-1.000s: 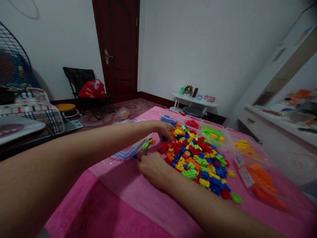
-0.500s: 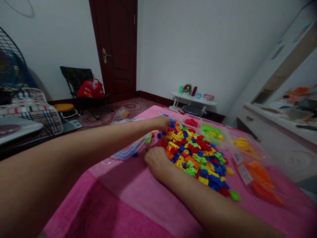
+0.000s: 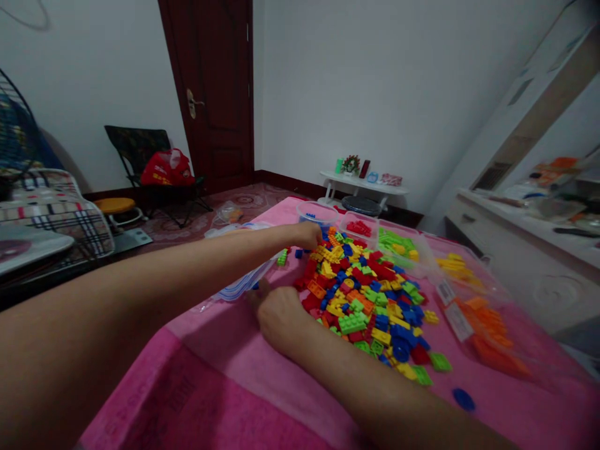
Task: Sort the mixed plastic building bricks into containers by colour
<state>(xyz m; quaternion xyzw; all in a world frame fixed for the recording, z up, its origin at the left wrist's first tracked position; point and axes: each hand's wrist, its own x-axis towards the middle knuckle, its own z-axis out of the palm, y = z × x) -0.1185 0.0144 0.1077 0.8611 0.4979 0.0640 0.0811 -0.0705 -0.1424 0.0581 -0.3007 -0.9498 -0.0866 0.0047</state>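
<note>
A large heap of toy building bricks (image 3: 370, 294) in red, yellow, blue, green and orange lies on the pink cloth (image 3: 225, 381). My left hand (image 3: 309, 236) is closed at the heap's far left edge; its fingertips and anything in them are hidden. Nearer to me, my right hand (image 3: 279, 312) rests low over the cloth left of the heap. Its thumb and forefinger close around a small blue brick (image 3: 255, 285), which is mostly covered. A green brick (image 3: 282, 257) sits beyond the right hand, below my left forearm.
Clear tubs along the far and right edges hold red bricks (image 3: 359, 228), green bricks (image 3: 392, 240), yellow bricks (image 3: 457, 269) and orange bricks (image 3: 490, 322). Stacked clear lids (image 3: 239, 284) lie under my left forearm. A blue disc (image 3: 464, 399) lies near my right forearm.
My right hand has moved left, to the blue brick. Bricks at the heap's near edge have shifted, and the blue disc now shows at the right. My left hand stays almost still.
</note>
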